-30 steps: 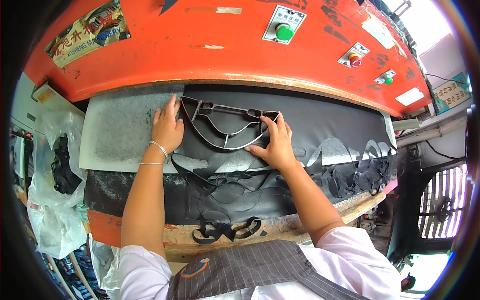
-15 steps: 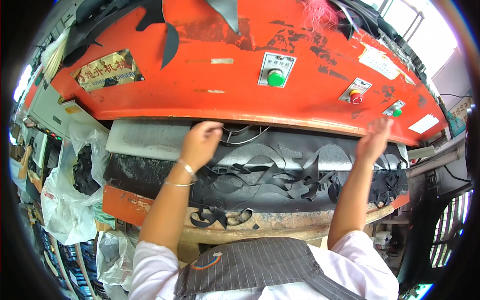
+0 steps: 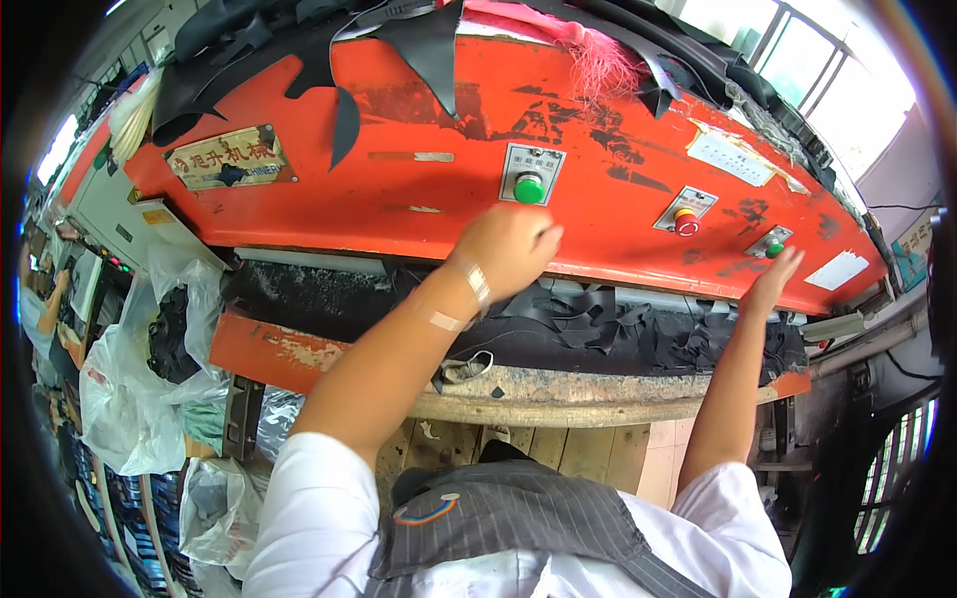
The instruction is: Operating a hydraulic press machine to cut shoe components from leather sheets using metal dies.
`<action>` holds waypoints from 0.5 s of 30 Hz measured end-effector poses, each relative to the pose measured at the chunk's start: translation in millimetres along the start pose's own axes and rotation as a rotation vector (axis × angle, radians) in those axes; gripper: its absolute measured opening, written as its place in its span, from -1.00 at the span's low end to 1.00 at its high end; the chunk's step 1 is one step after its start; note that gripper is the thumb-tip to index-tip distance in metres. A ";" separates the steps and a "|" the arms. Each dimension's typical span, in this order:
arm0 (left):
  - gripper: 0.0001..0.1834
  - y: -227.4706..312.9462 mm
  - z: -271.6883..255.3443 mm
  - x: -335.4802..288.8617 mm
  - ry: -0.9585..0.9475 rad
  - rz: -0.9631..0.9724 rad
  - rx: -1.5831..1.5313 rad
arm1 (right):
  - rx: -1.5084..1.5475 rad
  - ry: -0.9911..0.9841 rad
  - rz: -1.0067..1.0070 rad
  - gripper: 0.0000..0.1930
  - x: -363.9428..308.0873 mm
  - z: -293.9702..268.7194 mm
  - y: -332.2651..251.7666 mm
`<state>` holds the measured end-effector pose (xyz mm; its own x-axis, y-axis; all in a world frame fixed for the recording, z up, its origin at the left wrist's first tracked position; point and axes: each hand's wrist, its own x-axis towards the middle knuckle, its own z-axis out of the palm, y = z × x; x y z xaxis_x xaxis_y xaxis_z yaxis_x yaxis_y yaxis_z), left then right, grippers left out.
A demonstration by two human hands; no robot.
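My left hand (image 3: 506, 251) is closed in a loose fist, with nothing visible in it. It hovers just below a large green push button (image 3: 529, 188) on the orange press front (image 3: 399, 199); whether a knuckle touches the button I cannot tell. My right hand (image 3: 770, 281) has its fingers stretched up to a smaller green button (image 3: 775, 249) at the right, the fingertips at or very near it. Beneath the press head lie black sheet scraps (image 3: 598, 321) with cut-out curves, on a dark bed.
A red knob (image 3: 687, 222) sits between the two green buttons. A small metal ring-shaped cutter (image 3: 468, 367) rests on the worn front ledge (image 3: 558, 392). More black sheeting (image 3: 424, 55) drapes over the machine's top beside pink strands (image 3: 603, 70). Clear plastic bags (image 3: 130, 389) hang at left.
My left hand has risen rightward from the bed to below the large green button, its fingers curling. My right hand has reached toward the smaller button. The view has tilted, and the metal frame is hidden.
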<state>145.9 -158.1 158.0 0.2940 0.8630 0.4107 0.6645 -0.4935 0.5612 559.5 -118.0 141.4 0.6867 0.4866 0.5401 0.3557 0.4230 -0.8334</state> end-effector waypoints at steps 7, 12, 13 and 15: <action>-0.70 -66.0 -7.3 -216.9 0.180 -0.500 0.108 | -0.455 -1.414 -0.462 -0.30 -220.9 -71.6 -46.8; -0.67 -80.7 25.4 -257.3 0.078 -0.342 0.373 | -0.657 -1.355 -0.604 -0.46 -308.7 -65.8 -40.5; -0.65 -80.8 25.6 -257.6 0.055 -0.395 0.404 | -0.669 -1.343 -0.579 -0.51 -311.8 -61.0 -43.5; -0.65 -82.7 23.6 -254.9 0.077 -0.392 0.419 | -0.684 -1.346 -0.555 -0.56 -312.3 -54.7 -48.0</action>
<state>32.2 -334.8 -10.0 -0.0693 0.9548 0.2892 0.9337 -0.0400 0.3558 362.6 -332.1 6.3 -0.5153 0.8386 0.1764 0.8146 0.5433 -0.2033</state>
